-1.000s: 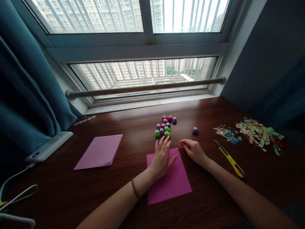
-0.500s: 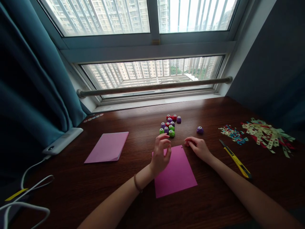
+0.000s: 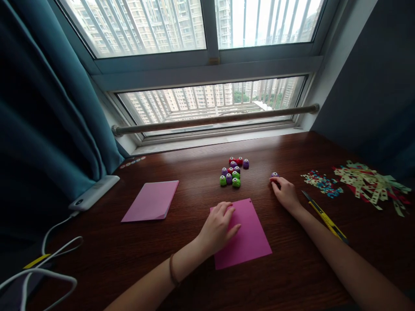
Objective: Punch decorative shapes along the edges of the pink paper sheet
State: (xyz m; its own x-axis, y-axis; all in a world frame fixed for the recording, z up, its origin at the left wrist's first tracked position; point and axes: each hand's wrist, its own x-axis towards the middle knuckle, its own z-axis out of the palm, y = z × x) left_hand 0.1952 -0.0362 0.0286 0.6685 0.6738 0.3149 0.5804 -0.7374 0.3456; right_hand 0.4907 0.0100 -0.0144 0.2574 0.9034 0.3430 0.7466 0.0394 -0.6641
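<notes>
My left hand (image 3: 218, 227) lies on the left part of a magenta paper sheet (image 3: 249, 235) on the wooden table (image 3: 201, 259), fingers loosely stretched over it. My right hand (image 3: 285, 192) rests further right with its fingertips closing on a small purple punch (image 3: 274, 175) that stands alone; most of the punch is hidden by the fingers. A cluster of several small green, purple and red punches (image 3: 232, 172) stands beyond the sheet, between the hands and the window.
A stack of pink paper (image 3: 151, 201) lies to the left. A yellow utility knife (image 3: 326, 219) lies right of my right forearm. Paper confetti (image 3: 320, 181) and punched strips (image 3: 369, 183) sit at far right. A white power bank (image 3: 94, 192) and cables (image 3: 42, 259) lie at left.
My right hand has slid from the sheet's top corner to the lone purple punch. My left hand has dropped from a raised curl onto the sheet. The view has shifted slightly left.
</notes>
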